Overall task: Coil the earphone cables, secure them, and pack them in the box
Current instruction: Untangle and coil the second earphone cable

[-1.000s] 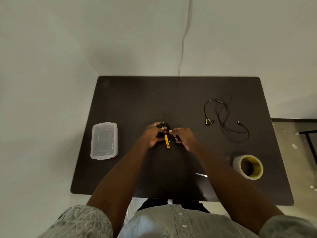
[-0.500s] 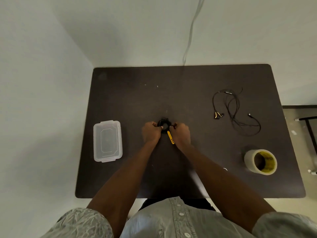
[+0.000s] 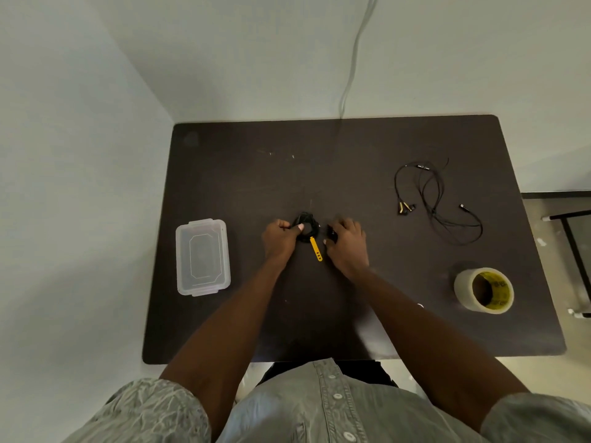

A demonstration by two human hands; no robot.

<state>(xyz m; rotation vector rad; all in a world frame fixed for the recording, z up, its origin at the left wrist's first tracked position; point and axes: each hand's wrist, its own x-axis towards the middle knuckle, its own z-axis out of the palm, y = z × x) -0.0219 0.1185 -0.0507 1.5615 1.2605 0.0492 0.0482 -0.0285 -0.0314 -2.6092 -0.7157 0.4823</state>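
A black coiled earphone cable (image 3: 307,226) lies at the middle of the dark table (image 3: 243,174). My left hand (image 3: 279,240) pinches its left side. My right hand (image 3: 347,246) grips a black piece at the coil's right side. A yellow strap (image 3: 316,249) hangs from the coil toward me, between both hands. A second black earphone cable (image 3: 438,199) lies loose and uncoiled at the right, its gold earbuds to the left. A clear plastic box (image 3: 202,256) with its lid on sits at the left.
A roll of clear tape (image 3: 484,290) with a yellow core stands at the front right. A pale cord (image 3: 353,55) runs down the wall behind the table. A black frame (image 3: 572,238) stands beyond the table's right edge.
My hands have drawn slightly apart, so the coil and the yellow strap show more fully between them. The camera view has shifted.
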